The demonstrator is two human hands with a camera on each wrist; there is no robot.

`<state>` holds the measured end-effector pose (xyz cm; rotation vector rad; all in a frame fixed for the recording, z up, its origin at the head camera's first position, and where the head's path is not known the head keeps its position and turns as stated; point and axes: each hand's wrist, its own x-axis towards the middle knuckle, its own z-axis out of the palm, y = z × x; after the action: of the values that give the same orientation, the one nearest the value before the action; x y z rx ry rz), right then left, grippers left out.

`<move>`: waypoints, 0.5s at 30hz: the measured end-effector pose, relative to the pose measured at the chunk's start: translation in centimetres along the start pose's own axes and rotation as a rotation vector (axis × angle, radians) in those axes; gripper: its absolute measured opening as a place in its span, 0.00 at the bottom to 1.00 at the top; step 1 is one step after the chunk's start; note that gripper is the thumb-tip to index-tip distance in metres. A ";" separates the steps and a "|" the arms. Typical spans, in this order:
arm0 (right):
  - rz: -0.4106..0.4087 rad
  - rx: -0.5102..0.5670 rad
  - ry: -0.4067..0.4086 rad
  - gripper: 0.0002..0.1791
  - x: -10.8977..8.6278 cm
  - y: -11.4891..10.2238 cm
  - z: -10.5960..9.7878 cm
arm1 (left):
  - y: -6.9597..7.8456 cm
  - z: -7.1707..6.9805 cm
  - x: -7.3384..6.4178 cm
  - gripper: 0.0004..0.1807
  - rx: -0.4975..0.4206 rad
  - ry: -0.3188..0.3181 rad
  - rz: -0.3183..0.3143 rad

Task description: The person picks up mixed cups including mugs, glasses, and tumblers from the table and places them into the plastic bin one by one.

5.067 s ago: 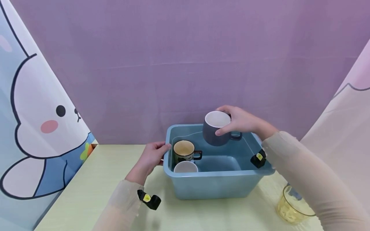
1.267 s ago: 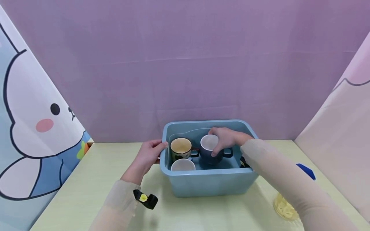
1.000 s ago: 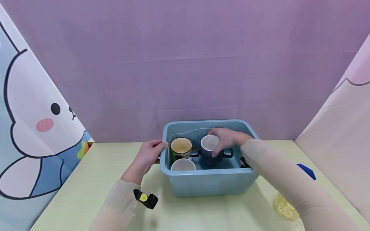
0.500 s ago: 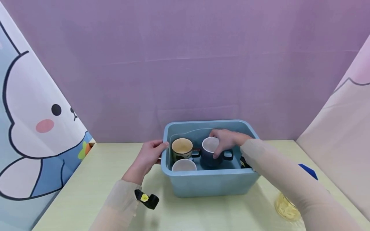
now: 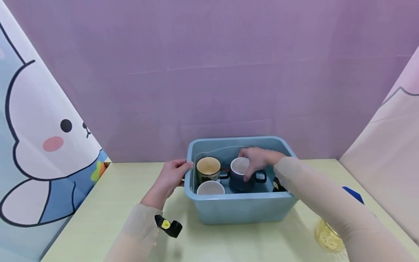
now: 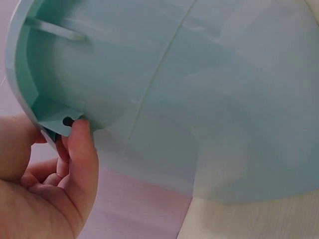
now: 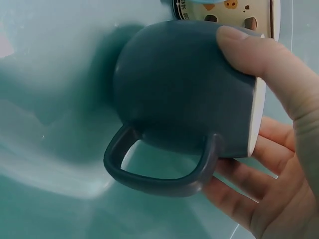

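Note:
My right hand (image 5: 259, 160) grips a dark blue mug (image 5: 241, 180) with a white inside, thumb on the near side and fingers round the far side. The mug sits upright, low inside a blue plastic tub (image 5: 242, 213); in the right wrist view its handle (image 7: 154, 184) stands free of the fingers. My left hand (image 5: 170, 176) pinches the tub's left rim, and the left wrist view shows the fingers curled under that rim (image 6: 25, 89). Left of the dark mug stand a cream mug with a dark handle (image 5: 208, 167) and, nearer the front wall, a white cup (image 5: 211, 188).
On the pale table (image 5: 137, 189), a yellow clear glass (image 5: 327, 236) stands to the right, partly behind my right sleeve. A blue flat-edged thing (image 5: 353, 194) shows just beyond that sleeve. A purple cloth (image 5: 209, 80) hangs behind the tub.
Since the oldest frame, my right hand has lowered the dark blue mug from above the tub into it, beside the cream mug. Over the last second the hands have kept their holds; the view shifts slightly.

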<state>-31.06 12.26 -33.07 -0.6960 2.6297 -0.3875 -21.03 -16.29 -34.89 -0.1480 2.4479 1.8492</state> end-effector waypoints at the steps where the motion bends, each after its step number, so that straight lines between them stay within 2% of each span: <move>1: 0.003 -0.001 -0.003 0.41 0.0 0.1 0.0 | 0.0 0.0 0.0 0.20 0.000 0.002 -0.001; 15: -0.003 -0.020 -0.019 0.40 0.0 0.1 0.6 | -0.1 0.1 0.1 0.20 0.009 0.010 -0.011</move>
<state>-30.88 12.24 -33.66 -0.7068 2.6181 -0.3545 -21.12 -16.26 -35.01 -0.1702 2.4563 1.8375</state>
